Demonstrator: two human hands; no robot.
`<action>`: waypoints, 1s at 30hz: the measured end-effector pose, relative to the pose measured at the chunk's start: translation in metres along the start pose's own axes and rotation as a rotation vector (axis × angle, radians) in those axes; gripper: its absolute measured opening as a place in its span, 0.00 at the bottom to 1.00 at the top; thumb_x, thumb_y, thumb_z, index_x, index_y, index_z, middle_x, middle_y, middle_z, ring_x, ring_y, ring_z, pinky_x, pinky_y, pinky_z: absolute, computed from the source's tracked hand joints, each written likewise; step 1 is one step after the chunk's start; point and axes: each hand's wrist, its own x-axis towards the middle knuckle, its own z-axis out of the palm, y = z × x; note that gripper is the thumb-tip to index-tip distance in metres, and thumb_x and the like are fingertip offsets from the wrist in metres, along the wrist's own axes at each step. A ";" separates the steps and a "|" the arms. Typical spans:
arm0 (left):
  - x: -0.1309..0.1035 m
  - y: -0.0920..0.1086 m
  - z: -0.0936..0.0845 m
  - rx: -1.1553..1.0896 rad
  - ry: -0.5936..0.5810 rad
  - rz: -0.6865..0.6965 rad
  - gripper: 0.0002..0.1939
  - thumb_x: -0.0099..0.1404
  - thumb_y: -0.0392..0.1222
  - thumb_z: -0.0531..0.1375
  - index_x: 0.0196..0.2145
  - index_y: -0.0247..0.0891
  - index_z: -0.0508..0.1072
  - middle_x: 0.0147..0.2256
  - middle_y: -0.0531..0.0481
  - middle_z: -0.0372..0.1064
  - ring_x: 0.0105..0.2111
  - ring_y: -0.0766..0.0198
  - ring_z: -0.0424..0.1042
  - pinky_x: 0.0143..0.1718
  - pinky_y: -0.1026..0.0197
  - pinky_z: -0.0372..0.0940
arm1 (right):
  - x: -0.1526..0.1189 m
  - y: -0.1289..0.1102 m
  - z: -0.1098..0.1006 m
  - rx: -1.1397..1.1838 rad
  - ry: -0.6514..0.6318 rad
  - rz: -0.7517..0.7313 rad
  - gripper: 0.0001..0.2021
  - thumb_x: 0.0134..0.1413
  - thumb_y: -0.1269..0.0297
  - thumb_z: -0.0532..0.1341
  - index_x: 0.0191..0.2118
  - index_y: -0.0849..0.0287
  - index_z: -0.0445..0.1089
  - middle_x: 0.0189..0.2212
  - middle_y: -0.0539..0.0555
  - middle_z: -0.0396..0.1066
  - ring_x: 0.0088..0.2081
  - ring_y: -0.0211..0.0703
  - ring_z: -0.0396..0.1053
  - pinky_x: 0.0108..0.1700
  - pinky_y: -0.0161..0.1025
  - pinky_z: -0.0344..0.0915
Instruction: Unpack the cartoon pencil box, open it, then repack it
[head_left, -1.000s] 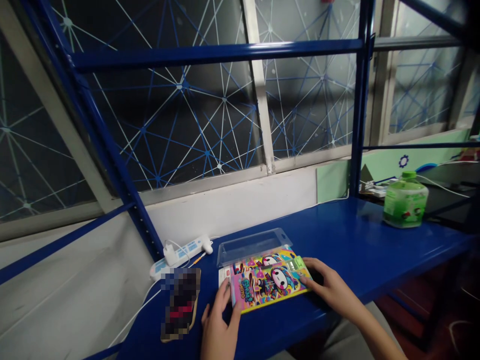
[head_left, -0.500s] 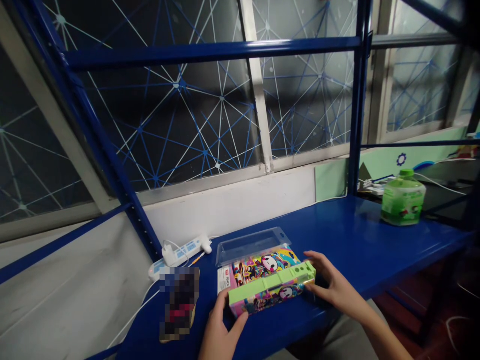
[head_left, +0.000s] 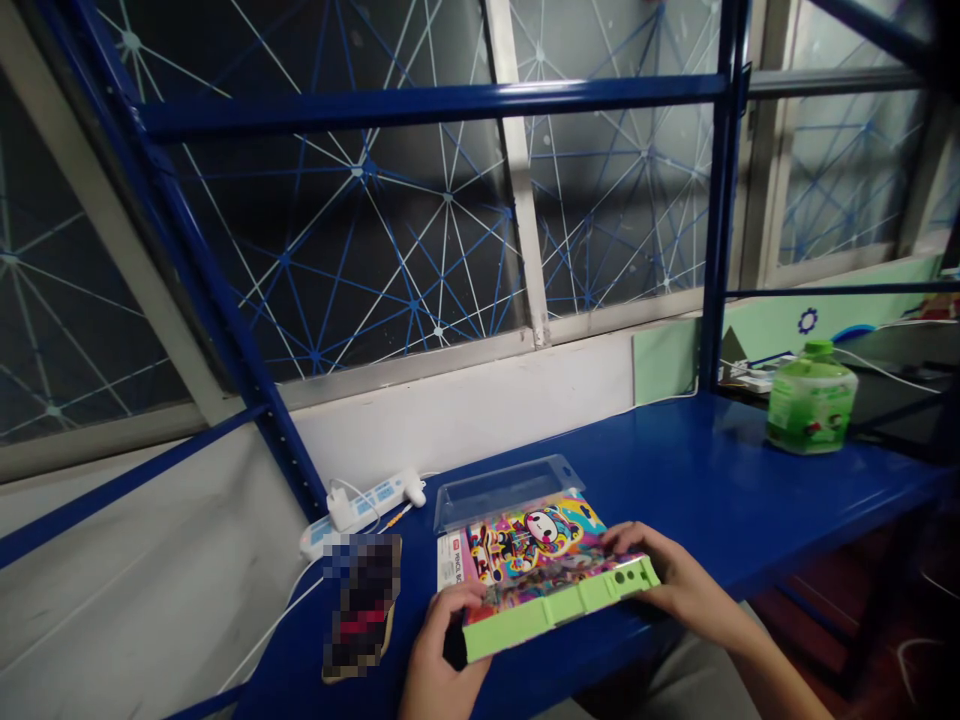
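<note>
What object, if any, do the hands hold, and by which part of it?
A light-green and multicoloured rectangular box, seemingly plastic, is held by its two short ends: the left hand grips the left end, the right hand the right end.

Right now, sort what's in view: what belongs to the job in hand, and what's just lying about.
In the job:
box, held by left hand and right hand
card, clear tray, probably packaging

Lying about, apparently:
power strip
bottle
pixelated item, unidentifiable
</note>
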 end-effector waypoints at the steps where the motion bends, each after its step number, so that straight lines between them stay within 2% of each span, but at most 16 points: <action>1: -0.001 -0.001 0.000 0.076 0.051 0.087 0.09 0.58 0.38 0.63 0.38 0.46 0.72 0.48 0.46 0.72 0.50 0.53 0.71 0.52 0.50 0.65 | 0.000 0.000 0.000 0.043 0.019 -0.007 0.12 0.52 0.63 0.69 0.41 0.51 0.68 0.55 0.57 0.69 0.59 0.57 0.65 0.55 0.48 0.65; 5: -0.006 -0.001 0.005 0.439 0.235 0.432 0.15 0.61 0.30 0.60 0.41 0.50 0.74 0.53 0.45 0.67 0.52 0.52 0.67 0.51 0.49 0.65 | 0.000 0.008 -0.001 0.044 0.127 -0.010 0.12 0.51 0.63 0.71 0.39 0.51 0.70 0.62 0.59 0.61 0.63 0.59 0.61 0.58 0.50 0.64; 8: -0.009 -0.001 0.009 0.584 0.305 0.526 0.18 0.62 0.28 0.59 0.43 0.51 0.75 0.54 0.45 0.64 0.53 0.52 0.66 0.51 0.49 0.66 | 0.001 0.016 0.000 -0.036 0.178 -0.028 0.11 0.52 0.62 0.70 0.41 0.51 0.71 0.61 0.59 0.62 0.61 0.57 0.63 0.59 0.50 0.62; 13: -0.009 -0.007 0.006 0.607 0.301 0.476 0.16 0.61 0.30 0.58 0.42 0.50 0.76 0.56 0.44 0.63 0.54 0.50 0.67 0.52 0.47 0.65 | 0.003 0.018 -0.001 -0.142 0.184 -0.061 0.11 0.55 0.60 0.66 0.46 0.49 0.74 0.58 0.58 0.67 0.59 0.55 0.66 0.61 0.50 0.62; 18: -0.008 -0.014 0.004 0.625 0.170 0.432 0.21 0.65 0.37 0.59 0.55 0.49 0.66 0.47 0.46 0.76 0.48 0.53 0.73 0.54 0.47 0.62 | 0.004 0.015 -0.003 -0.138 0.203 0.032 0.19 0.55 0.55 0.67 0.52 0.51 0.71 0.51 0.57 0.73 0.54 0.55 0.70 0.58 0.49 0.65; 21: -0.010 -0.016 0.007 0.651 0.214 0.300 0.25 0.68 0.45 0.57 0.61 0.46 0.60 0.53 0.41 0.74 0.51 0.50 0.73 0.58 0.43 0.60 | 0.004 0.020 -0.001 -0.065 0.227 0.099 0.25 0.55 0.50 0.67 0.54 0.53 0.65 0.50 0.57 0.73 0.53 0.55 0.71 0.56 0.49 0.67; 23: -0.011 -0.017 0.008 0.624 0.221 0.197 0.25 0.70 0.47 0.54 0.63 0.45 0.59 0.57 0.41 0.70 0.54 0.50 0.71 0.59 0.42 0.58 | 0.004 0.024 0.001 -0.069 0.232 0.110 0.26 0.56 0.48 0.66 0.55 0.52 0.61 0.47 0.56 0.74 0.49 0.54 0.72 0.52 0.48 0.69; 27: -0.008 -0.020 0.002 0.555 0.075 0.083 0.26 0.70 0.50 0.53 0.65 0.47 0.59 0.58 0.42 0.70 0.55 0.51 0.70 0.60 0.43 0.57 | 0.004 0.024 0.007 -0.178 0.230 0.103 0.22 0.61 0.47 0.61 0.54 0.51 0.58 0.33 0.49 0.72 0.36 0.47 0.72 0.38 0.42 0.69; 30: -0.005 -0.024 -0.003 0.544 -0.026 0.099 0.40 0.62 0.57 0.62 0.67 0.45 0.56 0.57 0.39 0.70 0.56 0.45 0.69 0.59 0.39 0.58 | 0.004 0.017 0.009 -0.236 0.239 0.119 0.18 0.65 0.46 0.56 0.52 0.51 0.60 0.30 0.49 0.71 0.33 0.48 0.71 0.37 0.43 0.69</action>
